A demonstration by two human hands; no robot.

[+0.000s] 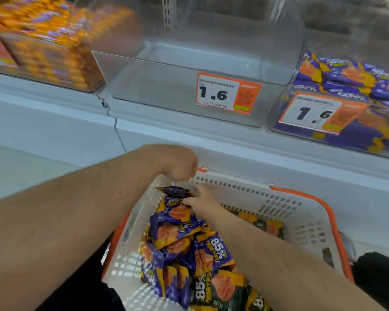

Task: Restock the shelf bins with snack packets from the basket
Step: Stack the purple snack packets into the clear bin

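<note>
On the shelf above me, at its left end, sits a clear bin of orange packets (47, 41), blurred and heaped high. Next along, the middle bin (189, 63) shows only bare plastic and a price tag (227, 93) on its front wall. At the right end, a third bin (337, 104) holds purple-and-orange packets.

Below the shelf's front edge rests my white basket (279, 198) with orange rims. My left hand (177, 164) hovers over the basket's far left corner, fingers curled downward; I cannot tell if it grips anything, since its underside faces away from me. My right hand (202, 198) reaches into the same corner and pinches the top of a purple snack packet (175, 194). More snack packets (189, 248) lie piled along the basket's left side toward the near edge, with some darker green ones (222, 290) mixed in at the near edge.

The risks I judge from here: my pinch is only on a slippery packet's edge, so lifting fast could drop it short of the shelf. My arms nearly cross, so one hand may knock the other. Grabbing a green packet by mistake could mix flavours in the wrong bin.
</note>
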